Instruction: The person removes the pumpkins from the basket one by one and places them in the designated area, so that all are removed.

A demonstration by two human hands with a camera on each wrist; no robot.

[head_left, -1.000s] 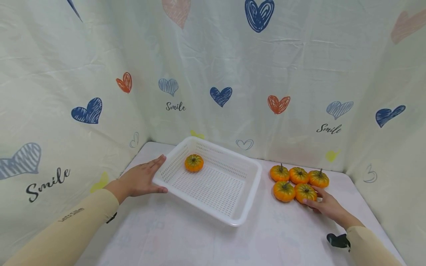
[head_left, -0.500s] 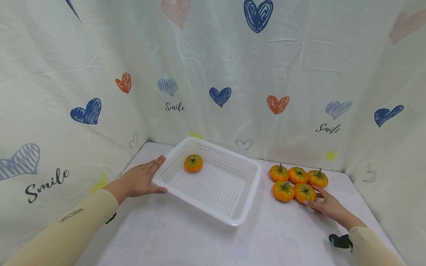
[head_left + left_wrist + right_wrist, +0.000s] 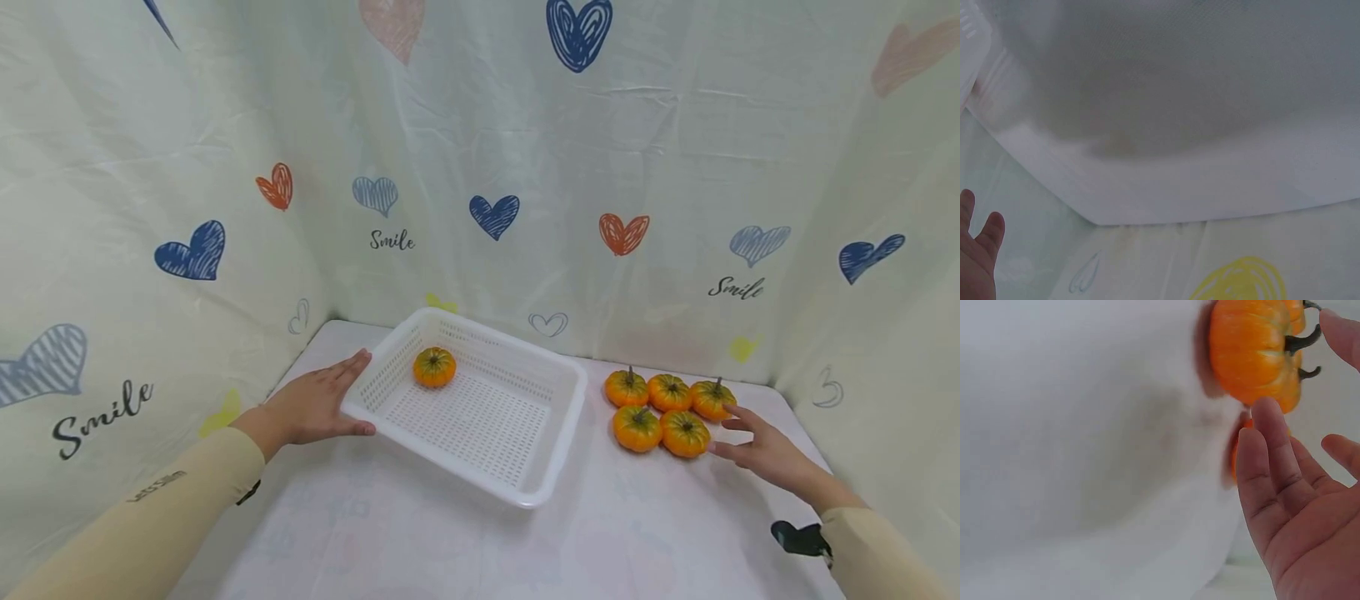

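In the head view, a white perforated plastic basket [image 3: 480, 425] stands on the table with one small orange pumpkin [image 3: 434, 367] inside, toward its far left. My left hand [image 3: 309, 408] lies at the basket's left end, fingers straight along the side and thumb at the near corner. To the right of the basket sit several more pumpkins in two rows. Beside the near right pumpkin [image 3: 686, 434] is my right hand [image 3: 772, 457], fingers and thumb apart and nothing held. The right wrist view shows the empty palm and fingers before a dark-stemmed pumpkin [image 3: 1250, 350].
A white cloth covers the table [image 3: 420, 542]. Pale curtains [image 3: 465, 275] printed with hearts and "Smile" enclose its back and sides. The table's edge [image 3: 1147, 224] shows in the left wrist view. The basket stands at an angle near the back edge.
My right hand has left the near right pumpkin and moved to the right, its fingers spreading. That pumpkin stays in place. The left hand and basket have not moved.
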